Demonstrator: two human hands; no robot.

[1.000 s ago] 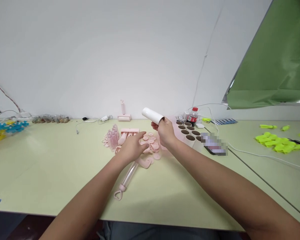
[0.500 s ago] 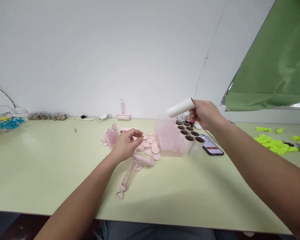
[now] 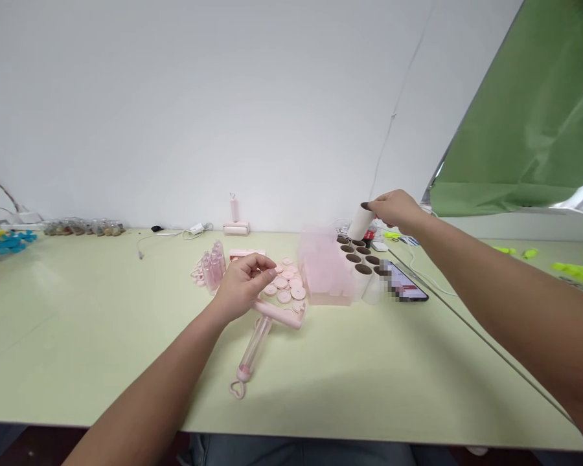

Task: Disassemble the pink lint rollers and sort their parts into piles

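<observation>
My left hand [image 3: 243, 285] is curled at the end of a pink lint roller [image 3: 278, 312], thumb and forefinger close together; its lower fingers are hidden. The roller's clear handle [image 3: 255, 346] points down toward the table's front edge and ends in a pink heart loop [image 3: 237, 388]. High on the right, my right hand [image 3: 393, 208] grips the top rim of a white paper roll [image 3: 361, 223] with a brown core. That roll tilts above several similar rolls [image 3: 363, 270] standing upright. Several pink discs [image 3: 284, 283] lie just beyond my left hand.
A translucent pink box [image 3: 325, 275] stands beside the rolls, with a phone [image 3: 405, 282] to their right. Clear pink handles [image 3: 212, 265] stand left of the discs. Near the wall sit an assembled roller [image 3: 236, 228] and a white charger [image 3: 197, 228]. Yellow-green pieces [image 3: 578, 272] lie far right.
The white roll in my right hand has swung from nearly level to steeply tilted, over the standing rolls. In my left hand, the lint roller has shifted slightly and turned, showing more of its bar.
</observation>
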